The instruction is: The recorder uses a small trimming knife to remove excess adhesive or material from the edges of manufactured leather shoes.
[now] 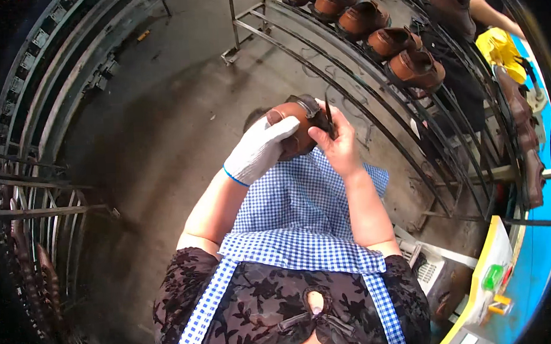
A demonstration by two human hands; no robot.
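Brown shoe (301, 126): left of the shoe rack (320, 68), apart from its rails, held between our two hands.
Left hand (263, 141): white-gloved, gripping the shoe on the side farther from the rack, thumb across the upper.
Right hand (339, 140): bare, closed on the shoe's rack-side edge, thumb against it; some fingers are partly hidden.
Dark thin piece (329, 112): beside our right fingers, on the shoe's rack side; we cannot tell whether it is a tool or part of the shoe.
Steady hold: we judge that the gloved hand should carry the weight, leaving the bare one for fine handling.
Leather: we do best pressing with soft fingertips, not nails, as the smooth upper probably marks easily.
Rack clearance: we should turn the shoe well left of the rack, avoiding knocks against the row of shoes (364, 19) on it.
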